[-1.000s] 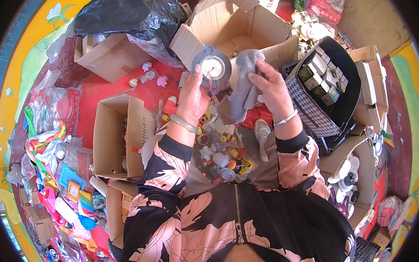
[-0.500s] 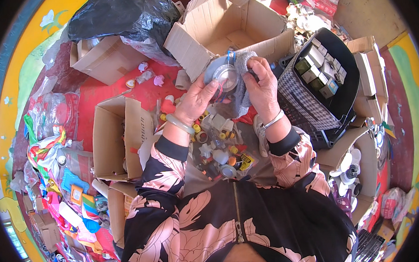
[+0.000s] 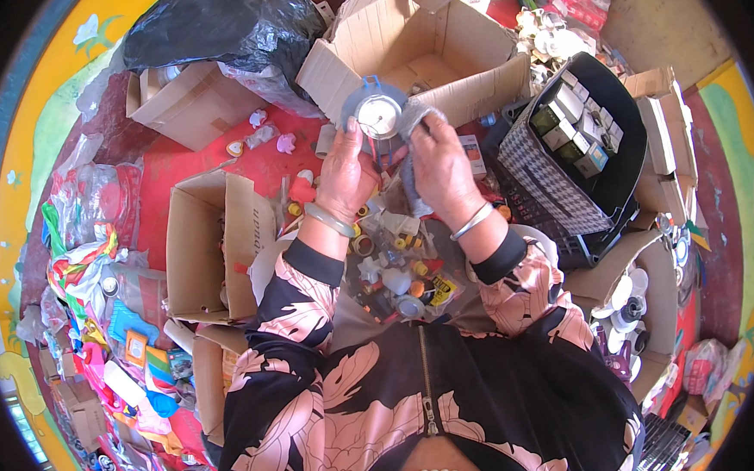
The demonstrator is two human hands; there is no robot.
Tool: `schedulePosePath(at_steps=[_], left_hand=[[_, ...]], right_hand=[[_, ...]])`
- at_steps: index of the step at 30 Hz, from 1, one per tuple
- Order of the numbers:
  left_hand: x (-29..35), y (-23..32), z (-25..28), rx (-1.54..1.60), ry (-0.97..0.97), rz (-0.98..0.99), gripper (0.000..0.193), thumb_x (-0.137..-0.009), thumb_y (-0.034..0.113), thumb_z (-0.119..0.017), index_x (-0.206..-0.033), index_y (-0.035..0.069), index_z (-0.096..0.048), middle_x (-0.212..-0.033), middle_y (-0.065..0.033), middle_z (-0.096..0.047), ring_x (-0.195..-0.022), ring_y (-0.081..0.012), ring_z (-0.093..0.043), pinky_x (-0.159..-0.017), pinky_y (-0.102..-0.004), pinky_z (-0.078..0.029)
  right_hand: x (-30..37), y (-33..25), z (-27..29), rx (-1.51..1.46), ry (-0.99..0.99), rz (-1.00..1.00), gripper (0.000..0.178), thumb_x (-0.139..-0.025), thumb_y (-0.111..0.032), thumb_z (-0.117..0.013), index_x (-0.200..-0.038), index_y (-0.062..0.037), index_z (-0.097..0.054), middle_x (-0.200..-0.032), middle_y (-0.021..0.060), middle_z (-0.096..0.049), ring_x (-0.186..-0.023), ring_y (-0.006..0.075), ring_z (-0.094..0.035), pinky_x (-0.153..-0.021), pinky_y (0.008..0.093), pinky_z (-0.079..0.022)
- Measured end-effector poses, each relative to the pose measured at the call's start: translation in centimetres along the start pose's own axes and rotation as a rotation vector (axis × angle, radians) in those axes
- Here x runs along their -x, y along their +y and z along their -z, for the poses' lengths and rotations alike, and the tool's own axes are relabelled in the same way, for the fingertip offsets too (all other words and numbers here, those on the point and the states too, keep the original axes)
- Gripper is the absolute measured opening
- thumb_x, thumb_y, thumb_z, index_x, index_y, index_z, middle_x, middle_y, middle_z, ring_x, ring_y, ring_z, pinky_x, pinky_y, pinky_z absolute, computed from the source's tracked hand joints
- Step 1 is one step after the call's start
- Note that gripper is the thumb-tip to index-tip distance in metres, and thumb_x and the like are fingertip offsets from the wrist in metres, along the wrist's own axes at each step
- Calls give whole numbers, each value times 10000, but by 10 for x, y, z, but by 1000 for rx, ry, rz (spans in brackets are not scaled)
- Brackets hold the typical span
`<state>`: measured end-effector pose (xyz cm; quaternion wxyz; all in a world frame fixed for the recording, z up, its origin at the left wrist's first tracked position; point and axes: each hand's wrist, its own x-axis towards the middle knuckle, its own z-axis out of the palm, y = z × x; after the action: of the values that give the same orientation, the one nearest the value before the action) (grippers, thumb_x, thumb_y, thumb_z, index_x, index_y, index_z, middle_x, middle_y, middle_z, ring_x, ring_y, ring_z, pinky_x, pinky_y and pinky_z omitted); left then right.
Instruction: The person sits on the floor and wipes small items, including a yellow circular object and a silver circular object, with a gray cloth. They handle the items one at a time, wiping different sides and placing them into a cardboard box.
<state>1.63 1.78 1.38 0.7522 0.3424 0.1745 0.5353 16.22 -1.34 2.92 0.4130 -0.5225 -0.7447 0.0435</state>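
Observation:
My left hand (image 3: pixel 345 175) grips a round, translucent blue-grey item (image 3: pixel 378 114) with a pale disc in its middle and a blue tab on top; I cannot make out its exact kind. Bunched in my right hand (image 3: pixel 447 166) is a grey cloth (image 3: pixel 413 147), held against or right beside the item's right edge. Both hands are closed, and the cloth hides part of the right fingers. Below them, near my lap, lies a pile of small plastic parts (image 3: pixel 397 273) in white, yellow and clear.
An open cardboard box (image 3: pixel 421 38) stands beyond my hands. To the right is a houndstooth-patterned bin (image 3: pixel 554 168) holding small boxes. Another carton (image 3: pixel 201 246) stands on the left, near a heap of colourful goods (image 3: pixel 134 354). A black plastic bag (image 3: pixel 222 38) lies at the far left.
The round item has moved slightly left and turned, so its pale disc faces up more. My right hand and the cloth have shifted left and down, to the item's right side.

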Motion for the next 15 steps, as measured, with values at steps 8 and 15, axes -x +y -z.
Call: schedulePosePath(at_steps=[8, 15], left_hand=[[-1, 3, 6, -32, -13, 40, 505, -947, 443, -338, -1299, 82, -369, -1258, -94, -475, -1120, -235, -499, -879, -428, -469], [7, 4, 3, -263, -203, 155, 523, -948, 426, -341, -1321, 61, -336, -1263, -110, -475, -1144, -241, -493, -876, -438, -482]], right_hand=[[8, 0, -2, -68, 112, -5, 212, -702, 26, -553, -910, 17, -592, -1026, 188, -529, -926, 368, -536, -795, 386, -466], [3, 15, 15, -286, 280, -117, 164, -712, 24, -612, -869, -23, -611, -920, 129, -576, -832, 281, -585, -736, 302, -472]])
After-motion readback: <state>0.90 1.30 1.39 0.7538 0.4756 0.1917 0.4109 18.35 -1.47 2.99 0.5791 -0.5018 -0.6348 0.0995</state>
